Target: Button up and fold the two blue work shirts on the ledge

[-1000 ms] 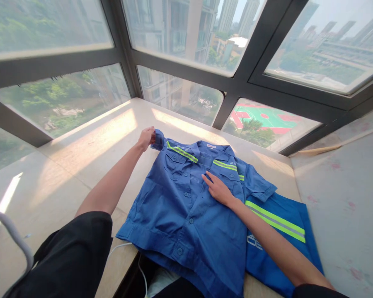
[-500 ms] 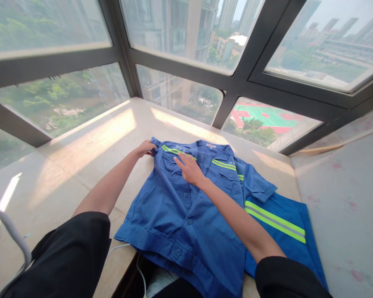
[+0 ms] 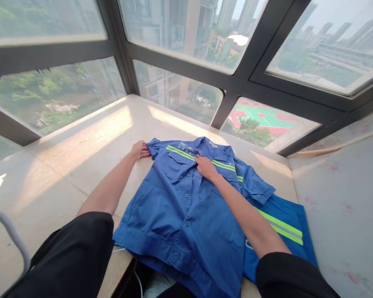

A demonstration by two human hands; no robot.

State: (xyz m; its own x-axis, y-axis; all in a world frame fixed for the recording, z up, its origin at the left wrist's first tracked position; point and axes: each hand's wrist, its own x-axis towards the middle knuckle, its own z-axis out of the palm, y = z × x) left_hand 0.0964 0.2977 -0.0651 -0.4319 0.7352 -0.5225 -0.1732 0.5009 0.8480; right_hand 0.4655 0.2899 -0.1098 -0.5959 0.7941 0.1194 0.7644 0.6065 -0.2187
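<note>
Short-sleeved blue shirt (image 3: 174, 211), lying front up on a pale ledge (image 3: 62, 169), directly before me, its collar toward 12 o'clock and its hem toward 6. The cloth is lightly creased; a row of blue buttons runs down the front, and a yellow-green band with a grey centre line crosses each side of the chest. White lettering (image 3: 185, 146) above the band toward 11 o'clock and a small label (image 3: 213, 145) inside the collar are too small to read. Each chest side bears a flapped pocket; their contents cannot be seen. My left hand (image 3: 139, 150), fingers pressed together, touches the sleeve edge at 10 o'clock; whether it pinches the cloth I cannot tell. My right hand (image 3: 206, 167) rests on the front opening just below the collar, fingers slightly bent; a pinch cannot be confirmed. At 4 o'clock, a second blue garment (image 3: 294, 211) lies partly beneath the shirt, showing a similar band.
</note>
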